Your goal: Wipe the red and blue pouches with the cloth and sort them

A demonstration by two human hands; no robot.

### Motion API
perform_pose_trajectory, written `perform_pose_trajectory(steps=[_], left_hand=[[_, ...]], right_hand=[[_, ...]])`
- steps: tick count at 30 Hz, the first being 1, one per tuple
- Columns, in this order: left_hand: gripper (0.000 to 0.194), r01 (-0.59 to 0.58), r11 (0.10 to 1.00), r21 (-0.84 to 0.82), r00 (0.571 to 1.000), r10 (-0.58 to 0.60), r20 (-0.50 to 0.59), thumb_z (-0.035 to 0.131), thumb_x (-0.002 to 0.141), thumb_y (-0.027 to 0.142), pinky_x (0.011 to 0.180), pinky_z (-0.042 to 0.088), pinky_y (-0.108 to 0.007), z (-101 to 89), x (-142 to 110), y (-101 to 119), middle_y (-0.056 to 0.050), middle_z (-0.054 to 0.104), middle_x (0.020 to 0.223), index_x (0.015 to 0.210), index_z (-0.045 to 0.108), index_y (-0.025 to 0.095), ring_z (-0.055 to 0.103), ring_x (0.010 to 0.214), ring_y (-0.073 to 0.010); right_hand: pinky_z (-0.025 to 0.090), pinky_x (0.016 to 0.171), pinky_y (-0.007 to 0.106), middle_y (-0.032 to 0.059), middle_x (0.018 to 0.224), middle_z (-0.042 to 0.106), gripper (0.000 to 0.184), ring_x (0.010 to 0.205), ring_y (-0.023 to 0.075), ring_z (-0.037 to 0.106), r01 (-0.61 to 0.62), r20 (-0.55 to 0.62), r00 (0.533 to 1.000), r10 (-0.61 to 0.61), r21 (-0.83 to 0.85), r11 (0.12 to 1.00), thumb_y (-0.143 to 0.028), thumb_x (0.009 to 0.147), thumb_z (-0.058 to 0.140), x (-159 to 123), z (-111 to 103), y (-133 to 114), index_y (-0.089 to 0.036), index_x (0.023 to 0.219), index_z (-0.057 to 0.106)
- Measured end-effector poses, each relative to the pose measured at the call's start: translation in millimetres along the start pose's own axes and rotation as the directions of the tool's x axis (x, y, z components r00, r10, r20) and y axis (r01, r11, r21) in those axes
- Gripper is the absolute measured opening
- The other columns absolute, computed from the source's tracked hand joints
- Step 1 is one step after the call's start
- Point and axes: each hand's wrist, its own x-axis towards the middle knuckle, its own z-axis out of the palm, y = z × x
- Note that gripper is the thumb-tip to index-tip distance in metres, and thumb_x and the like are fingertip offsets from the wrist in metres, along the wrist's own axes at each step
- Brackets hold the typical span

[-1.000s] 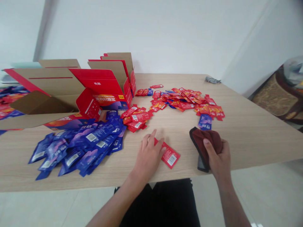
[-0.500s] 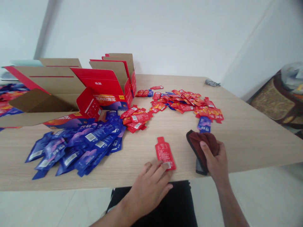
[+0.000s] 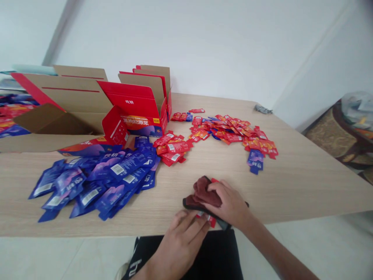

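Note:
A red sachet point(image 3: 213, 222) lies on the table near its front edge, mostly hidden under a cloth. My left hand point(image 3: 182, 235) rests its outstretched fingers flat on the sachet's lower end, pressing it against the tabletop. My right hand point(image 3: 230, 204) is closed around a bunched brown cloth point(image 3: 201, 192) with black edging and a grey underside, which lies over the sachet. Left of my hands is a heap of blue sachets point(image 3: 116, 175). A small pile of red sachets point(image 3: 175, 147) lies just beyond.
Open red cartons point(image 3: 142, 112) stand at the back left. A spread of red and orange sachets point(image 3: 230, 128) lies further back, with a blue sachet point(image 3: 255, 160) at its near right end. A grey crumpled item point(image 3: 263, 109) sits by the wall. The table's front edge point(image 3: 87, 233) runs close to me.
My right hand has brought the brown cloth leftward onto the red sachet, covering most of it. My left hand has stayed on the sachet's lower end. The view has shifted slightly.

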Motion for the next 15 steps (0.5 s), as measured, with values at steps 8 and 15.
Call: perform_pose_trajectory(steps=[8,15], left_hand=[[0.029,0.013,0.999,-0.029,0.999,-0.015,-0.043,0.053,0.108,0.021,0.113,0.038,-0.034,-4.3,0.5,6.0,-0.005,0.069,0.132,0.135,0.064,0.017,0.059,0.124,-0.0186],[0.023,0.035,0.999,-0.035,0.998,-0.037,-0.058,0.055,0.107,0.021,0.101,0.044,-0.031,-6.5,4.5,8.3,-0.003,0.072,0.118,0.126,0.067,0.017,0.062,0.114,-0.0164]], right_hand=[[0.053,0.073,0.038,0.0084,0.098,0.068,0.033,0.091,0.0287,0.067,-0.176,-0.231,0.967,0.105,-0.312,0.934,-0.048,0.093,0.068,33.1,-24.1,54.0,-0.023,0.113,0.06],[0.054,0.073,0.033,0.004,0.097,0.069,0.022,0.086,0.023,0.069,0.031,-0.039,0.999,-0.035,-0.113,0.993,-0.042,0.094,0.067,-27.5,-4.8,-3.9,-0.028,0.109,0.059]])
